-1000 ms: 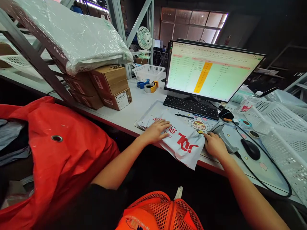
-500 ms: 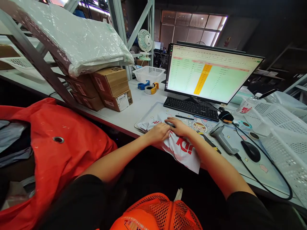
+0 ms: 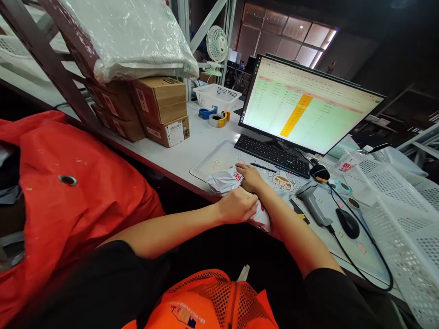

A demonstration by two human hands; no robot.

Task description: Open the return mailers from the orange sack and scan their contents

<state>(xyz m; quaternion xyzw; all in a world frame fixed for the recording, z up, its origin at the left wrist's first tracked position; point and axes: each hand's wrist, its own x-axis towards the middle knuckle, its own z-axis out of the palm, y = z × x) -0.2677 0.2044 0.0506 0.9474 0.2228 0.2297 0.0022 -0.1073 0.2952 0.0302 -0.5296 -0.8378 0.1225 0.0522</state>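
A white plastic mailer bag [image 3: 226, 179] with red lettering lies at the front edge of the desk [image 3: 192, 153], bunched up. My left hand [image 3: 239, 205] is closed over its near part at the desk edge. My right hand [image 3: 251, 177] presses on the bag's far part, fingers curled over it. A grey barcode scanner [image 3: 310, 197] lies on the desk mat to the right of my hands, untouched.
A monitor [image 3: 305, 107] and black keyboard [image 3: 272, 154] stand behind the bag, a black mouse [image 3: 347, 216] and cable to the right. White baskets [image 3: 404, 214] fill the right side. Cardboard boxes [image 3: 161, 109] and tape rolls [image 3: 217, 119] sit at the left. A red sack [image 3: 75, 192] hangs by my left.
My right hand left the scanner side and came onto the bag. Both hands have gathered the flat bag into a bunch, and my left hand slid toward the desk edge.
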